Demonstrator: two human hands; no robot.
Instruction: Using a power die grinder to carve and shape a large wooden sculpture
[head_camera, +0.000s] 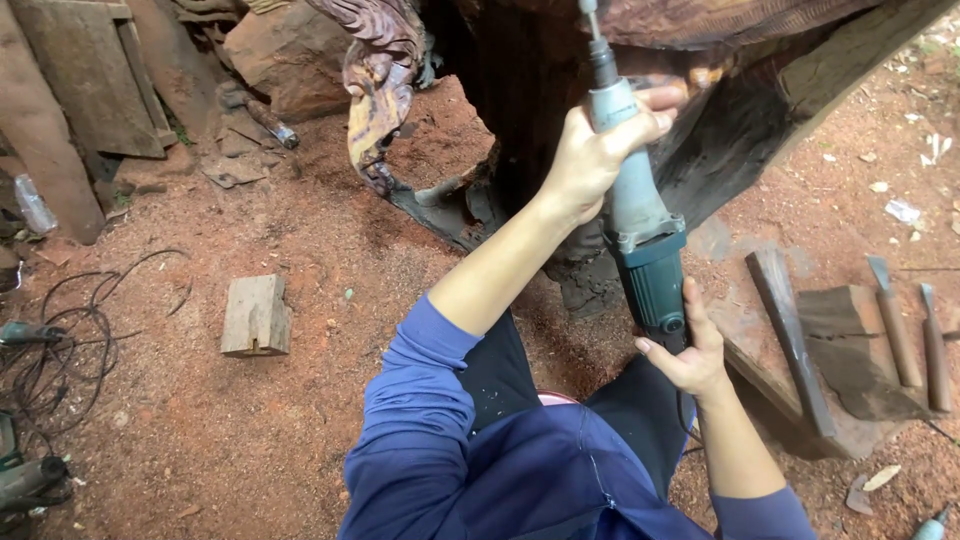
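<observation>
Die grinder (640, 215), long grey-and-teal barrel with slim metal bit, held upright against the dark, rough carved wood sculpture (520, 70); left hand (595, 150), fingers wrapped tight round the grey neck; right hand (690, 350), fingers curled loosely at the teal base, cupping it from below. Ground: red packed earth dusted with sawdust; pale squared wood block (256, 316) lying well apart at left; black tangled cable (75, 330) beyond it; wooden-handled chisels (915, 335) lying on a flat board at right.

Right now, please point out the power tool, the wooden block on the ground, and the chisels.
power tool (640, 215): head view, grey body.
wooden block (256, 315): head view, top face.
chisels (897, 335): head view, handle of one.
</observation>
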